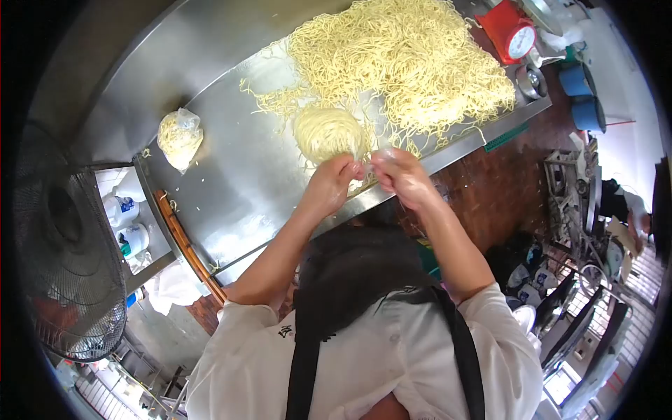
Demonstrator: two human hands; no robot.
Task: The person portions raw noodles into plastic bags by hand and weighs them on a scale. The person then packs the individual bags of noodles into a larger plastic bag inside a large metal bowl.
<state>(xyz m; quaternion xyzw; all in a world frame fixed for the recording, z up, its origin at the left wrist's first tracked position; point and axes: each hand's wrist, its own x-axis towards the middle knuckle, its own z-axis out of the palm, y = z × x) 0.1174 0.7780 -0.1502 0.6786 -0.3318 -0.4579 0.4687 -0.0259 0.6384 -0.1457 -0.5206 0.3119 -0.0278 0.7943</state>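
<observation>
A clear plastic bag of noodles (327,134) rests on the steel table (238,168), its neck toward the front edge. My left hand (336,180) is closed on the bag's gathered neck. Close to its right, my right hand (402,175) is closed too, its fingertips pinching at the end of the same neck. A large heap of loose yellow noodles (399,63) spreads behind and to the right of the bag. Farther left lies a second filled bag (180,140), closed at its top.
A red dial scale (514,35) and a metal bowl (530,82) stand at the right end. Blue buckets (588,112) are beyond it. A wooden pole (185,245) lies along the left edge, near a large fan (66,245). A person (637,217) is at far right.
</observation>
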